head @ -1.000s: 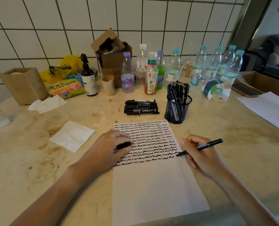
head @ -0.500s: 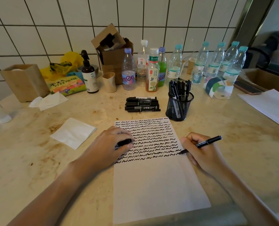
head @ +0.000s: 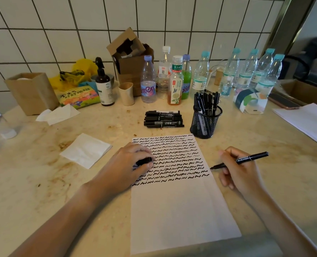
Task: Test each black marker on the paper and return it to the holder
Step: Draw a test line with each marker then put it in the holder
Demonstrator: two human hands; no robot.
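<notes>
A white sheet of paper (head: pixel 180 210) lies in front of me, its upper half covered with rows of black squiggles. My right hand (head: pixel 237 169) grips an uncapped black marker (head: pixel 246 159), tip pointing left just off the paper's right edge. My left hand (head: pixel 128 167) rests on the paper's left edge and pinches the black cap (head: pixel 143 161). A black mesh holder (head: pixel 206 121) with several black markers stands behind the paper. A pile of several black markers (head: pixel 163 119) lies to the holder's left.
Bottles (head: pixel 176 80) line the tiled wall, with a cardboard box (head: pixel 131 58), a pump bottle (head: pixel 103 84) and a cup (head: pixel 126 93). A napkin (head: pixel 86 150) lies left of the paper. More white paper (head: pixel 306 121) and a phone (head: pixel 283 103) lie at right.
The marker tip has drawn slightly away from the end of the last squiggle row, past the paper's right edge. My left hand has stayed put with the cap.
</notes>
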